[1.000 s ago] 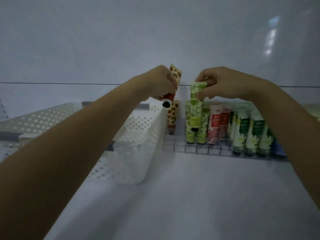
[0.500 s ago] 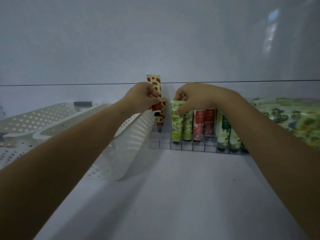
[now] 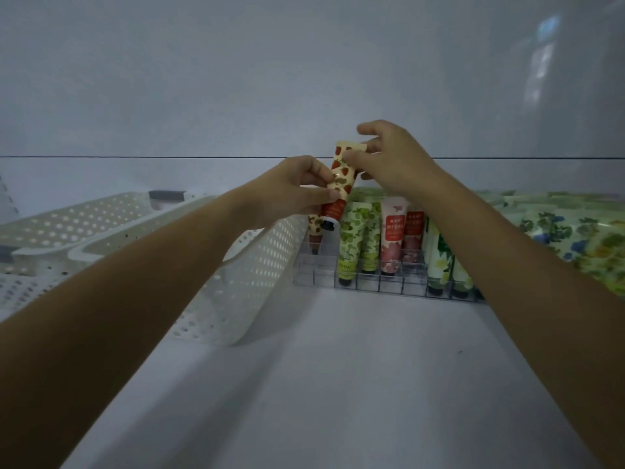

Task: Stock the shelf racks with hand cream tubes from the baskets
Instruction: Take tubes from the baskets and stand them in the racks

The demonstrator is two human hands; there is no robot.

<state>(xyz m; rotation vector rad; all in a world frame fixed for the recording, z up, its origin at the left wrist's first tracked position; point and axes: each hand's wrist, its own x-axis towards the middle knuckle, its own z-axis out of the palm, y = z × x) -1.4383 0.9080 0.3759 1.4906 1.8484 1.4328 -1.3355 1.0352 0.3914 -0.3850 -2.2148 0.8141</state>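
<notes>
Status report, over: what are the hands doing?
Left hand grips strawberry-print tube low; right hand pinches its top. Tube above clear rack, cap down. Left slots free.

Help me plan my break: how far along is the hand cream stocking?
Done: green tubes, pink tubes and white tubes stand in the rack. In hand: the left hand and right hand both hold a strawberry tube above its left end. Left: seating it in the empty left slots; what the basket holds is hidden.

Green leaf tube (image 3: pixel 349 242): partial "…TING" low down; other labels illegible.
</notes>
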